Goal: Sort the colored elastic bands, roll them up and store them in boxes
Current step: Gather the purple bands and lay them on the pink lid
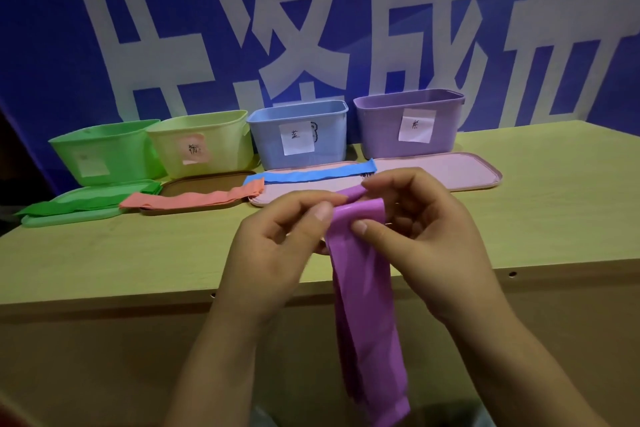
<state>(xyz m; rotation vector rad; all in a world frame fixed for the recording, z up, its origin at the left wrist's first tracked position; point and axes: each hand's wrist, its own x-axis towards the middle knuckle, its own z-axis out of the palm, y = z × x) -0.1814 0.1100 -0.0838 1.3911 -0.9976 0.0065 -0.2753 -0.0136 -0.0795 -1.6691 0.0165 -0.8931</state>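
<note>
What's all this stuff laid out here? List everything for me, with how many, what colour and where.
Boxes: four in a row at the table's back: green box, yellow box, blue box, purple box.
Lids: four, flat before the boxes: green lid, brown lid, two pink lids.
Green band: one, on the green lid.
Salmon band: one, across the brown lid.
Blue band: one, on a pink lid.
Purple band: one, hanging below the hands.
Table: one, light wood.
Left hand, right hand: both pinch the purple band's top.

Four boxes (299,133), four lids (450,170), four elastic bands (363,288), two hands (277,239).
</note>
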